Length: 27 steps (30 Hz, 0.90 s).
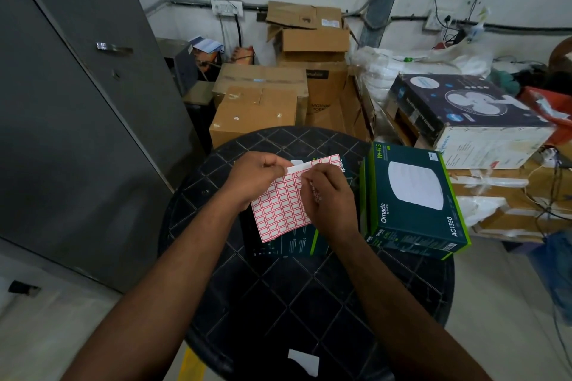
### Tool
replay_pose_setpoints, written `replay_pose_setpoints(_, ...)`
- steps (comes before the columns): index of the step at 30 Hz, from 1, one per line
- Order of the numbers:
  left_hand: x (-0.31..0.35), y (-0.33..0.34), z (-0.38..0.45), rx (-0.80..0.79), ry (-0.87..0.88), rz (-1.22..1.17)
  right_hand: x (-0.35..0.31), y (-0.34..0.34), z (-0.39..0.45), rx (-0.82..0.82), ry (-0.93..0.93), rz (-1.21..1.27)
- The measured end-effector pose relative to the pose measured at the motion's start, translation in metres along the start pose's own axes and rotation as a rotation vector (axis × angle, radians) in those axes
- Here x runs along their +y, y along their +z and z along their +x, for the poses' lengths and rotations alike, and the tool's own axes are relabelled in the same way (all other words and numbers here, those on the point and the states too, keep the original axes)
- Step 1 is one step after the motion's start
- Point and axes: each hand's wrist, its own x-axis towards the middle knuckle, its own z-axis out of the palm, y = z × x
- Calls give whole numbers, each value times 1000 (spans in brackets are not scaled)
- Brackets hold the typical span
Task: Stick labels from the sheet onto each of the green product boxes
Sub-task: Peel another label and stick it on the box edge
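Peeling was the step in hand, by the look of it — a label was being worked loose from the sheet, and none could yet be seen on either box.

The left hand (pixel 258 178), at about ten o'clock of the round black table (pixel 309 303), was closed in a pinch on the upper edge of the label sheet (pixel 280 210), folding that edge back so its white underside showed. The sheet, a grid of red-bordered labels, was held in the air over the nearer green box (pixel 291 243), which lay flat near the table's centre and was mostly hidden beneath sheet and hands.

The right hand (pixel 328 195) met the left at the sheet's top edge, its fingertips pressed together on what seemed a single label — whether the label had fully lifted could not be told. A narrow red-and-white strip hung by its fingers.

At three o'clock the second green box (pixel 414 195) lay face up, close beside the first, its top bare of any label.

The next move, I judged, called for drawing the label clean off without curling it, then pressing it flat onto a box face.
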Motion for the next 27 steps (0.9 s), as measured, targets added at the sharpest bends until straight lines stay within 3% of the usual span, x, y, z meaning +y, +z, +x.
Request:
replay_pose_setpoints(8, -2, 2, 7, 2, 29, 30, 5, 2, 3, -39, -104, -57)
replay_pose_setpoints(14, -2, 2, 10, 18, 36, 50, -9, -8, 8, -51, 34, -23)
replay_pose_setpoints(22, -4, 2, 9, -13, 77, 43, -7, -33, 30, -194, -59, -161)
replay_pose_setpoints(27, -12, 3, 9, -42, 154, 74, 9, -44, 32, -306, -2, -167)
